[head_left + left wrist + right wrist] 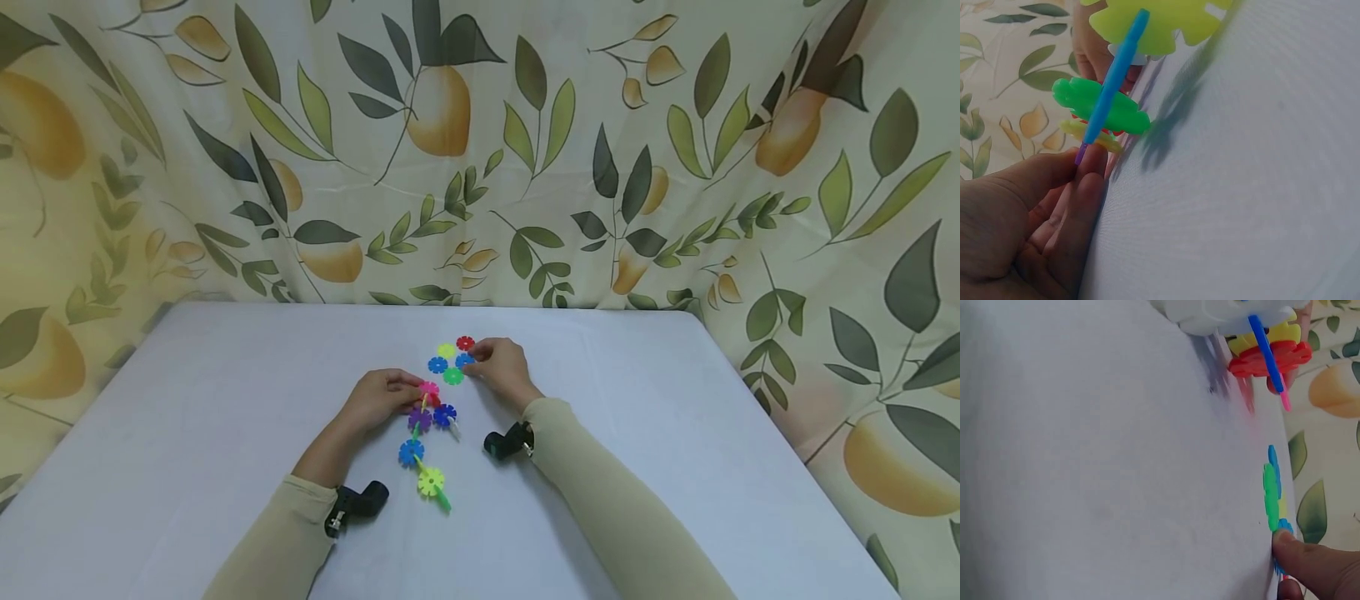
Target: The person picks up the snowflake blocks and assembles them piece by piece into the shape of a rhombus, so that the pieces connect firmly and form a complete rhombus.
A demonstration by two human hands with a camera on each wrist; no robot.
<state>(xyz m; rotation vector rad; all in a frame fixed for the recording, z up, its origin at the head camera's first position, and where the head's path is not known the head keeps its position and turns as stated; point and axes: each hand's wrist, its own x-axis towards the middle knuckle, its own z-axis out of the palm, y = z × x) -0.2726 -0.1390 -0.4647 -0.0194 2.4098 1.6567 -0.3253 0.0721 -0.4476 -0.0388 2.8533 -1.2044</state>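
My left hand pinches the upper end of a joined chain of notched plastic flower discs. Pink and purple discs sit near its fingertips. Lower down are a blue disc, a yellow disc and a green one at the tail. A side branch carries a dark blue disc and a white one. My right hand has thumb and finger at a loose blue disc, pinching its edge; in the right wrist view the thumb covers part of it.
Beside the right fingertips lie loose red, yellow, blue and green discs. A white cloth covers the table. Behind it hangs a leaf-and-fruit patterned curtain.
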